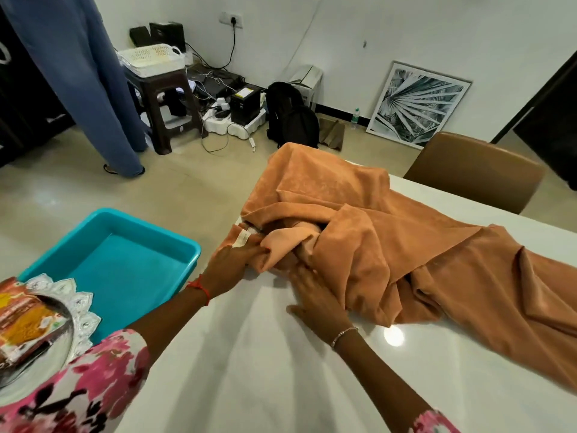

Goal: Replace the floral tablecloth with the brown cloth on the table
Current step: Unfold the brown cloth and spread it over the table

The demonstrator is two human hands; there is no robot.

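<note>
The brown cloth point(390, 245) lies bunched and crumpled across the white table point(265, 370), draped over its far left corner. My left hand point(231, 270) grips a folded edge of the cloth near a small white label. My right hand point(315, 298) lies flat on the table with its fingertips against the cloth's lower fold. No floral tablecloth is in view.
A turquoise plastic tub point(118, 264) sits at the left beside the table. A silver tray point(40, 332) holding packets is at the lower left. A brown chair point(474, 170) stands behind the table. A person in blue trousers point(84, 85) stands at the back left.
</note>
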